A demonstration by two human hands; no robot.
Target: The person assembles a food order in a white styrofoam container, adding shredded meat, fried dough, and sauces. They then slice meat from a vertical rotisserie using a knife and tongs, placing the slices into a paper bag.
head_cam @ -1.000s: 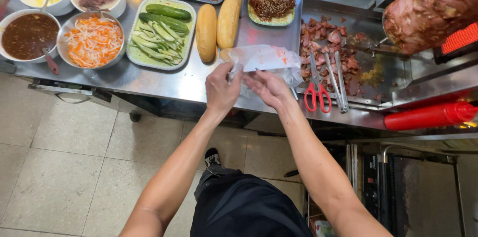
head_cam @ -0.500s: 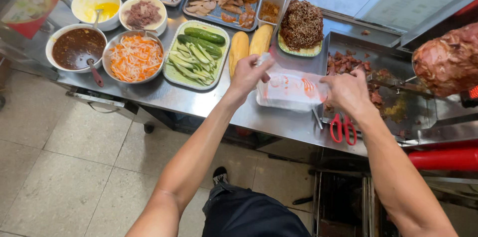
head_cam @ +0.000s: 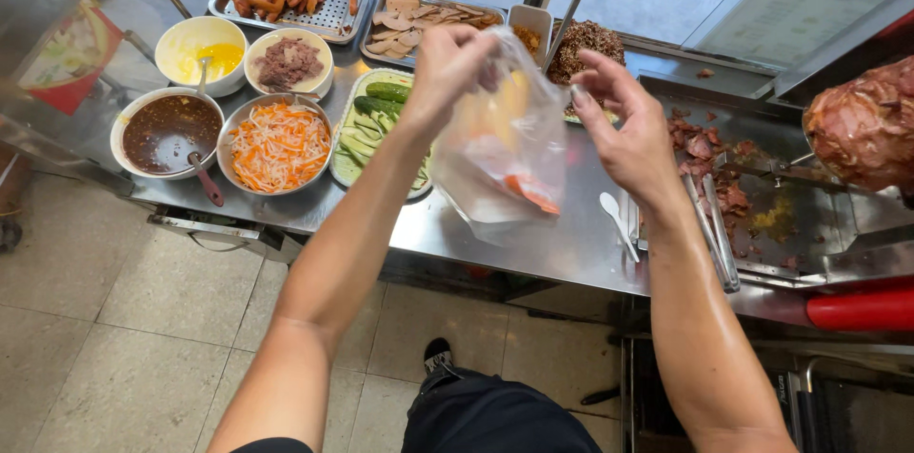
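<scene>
Thin glossy plastic bag [head_cam: 505,163], brushed-steel counter [head_cam: 533,239]

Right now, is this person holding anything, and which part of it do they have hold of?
Yes: a clear plastic bag, lifted above the steel counter. The left hand pinches its top edge; the right hand is at the opposite top edge, fingers spread.

Steel counter [head_cam: 495,234], sauce bowl [head_cam: 167,134], veg bowl [head_cam: 278,146], cucumber tray [head_cam: 367,120], white spoon [head_cam: 617,220]
</scene>
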